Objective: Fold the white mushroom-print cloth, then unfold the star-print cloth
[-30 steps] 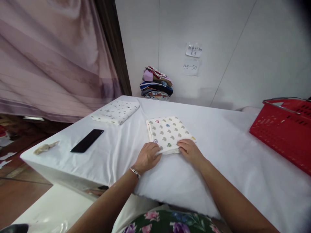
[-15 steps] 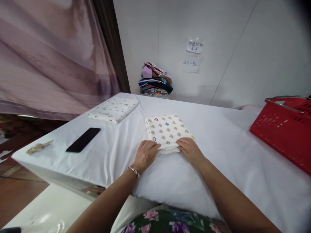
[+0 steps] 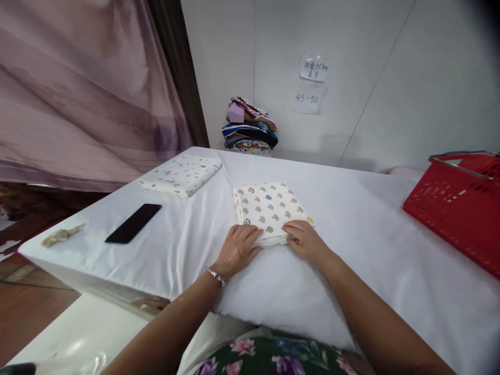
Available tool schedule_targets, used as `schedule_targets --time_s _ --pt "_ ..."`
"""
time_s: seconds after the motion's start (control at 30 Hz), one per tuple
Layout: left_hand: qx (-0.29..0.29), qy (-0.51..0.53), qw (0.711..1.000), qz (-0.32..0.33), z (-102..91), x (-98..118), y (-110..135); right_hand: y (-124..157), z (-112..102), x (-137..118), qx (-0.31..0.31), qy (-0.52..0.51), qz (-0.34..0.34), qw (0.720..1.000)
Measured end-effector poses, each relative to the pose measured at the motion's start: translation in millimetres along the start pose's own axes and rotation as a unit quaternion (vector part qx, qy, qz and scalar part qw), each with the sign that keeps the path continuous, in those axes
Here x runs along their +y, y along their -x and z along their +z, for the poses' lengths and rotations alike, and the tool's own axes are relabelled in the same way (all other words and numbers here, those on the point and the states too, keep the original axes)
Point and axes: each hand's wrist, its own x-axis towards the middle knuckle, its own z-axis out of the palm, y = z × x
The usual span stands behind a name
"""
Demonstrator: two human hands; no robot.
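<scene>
A folded cream cloth with a mushroom print (image 3: pixel 269 209) lies in the middle of the white-covered table (image 3: pixel 351 245). My left hand (image 3: pixel 237 249) rests on its near left corner, fingers lying flat and together on the fabric edge. My right hand (image 3: pixel 305 240) presses on the near right corner, fingers curled slightly over the edge. A bracelet shows on my left wrist.
A second folded printed cloth (image 3: pixel 182 174) lies at the far left. A black phone (image 3: pixel 133 223) and a small beige scrap (image 3: pixel 61 235) sit near the left edge. A red basket (image 3: pixel 457 200) stands at the right. A pile of clothes (image 3: pixel 250 127) leans by the wall.
Both hands have stayed at the cloth's near edge and pressed it flatter; the raised near fold has settled. The view shifted slightly.
</scene>
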Motion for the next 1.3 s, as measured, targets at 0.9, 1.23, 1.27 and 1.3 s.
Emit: schedule_targets --time_s 0.9,1.23,1.27,1.3 --pt "0.015 -0.02 1.0 -0.001 14.7 2 -7 -2 10 0 0.061 0.018 0.021 0.998" --pt "0.009 -0.013 1.0 -0.001 12.2 3 -7 0 -4 -6 -0.029 0.024 0.003 0.999" --pt "0.01 -0.013 1.0 -0.001 12.1 3 -7 -1 -3 -6 -0.028 0.03 0.004 0.999" --pt "0.01 -0.013 1.0 -0.002 12.0 3 -7 -1 -2 -5 -0.026 0.035 0.005 0.999"
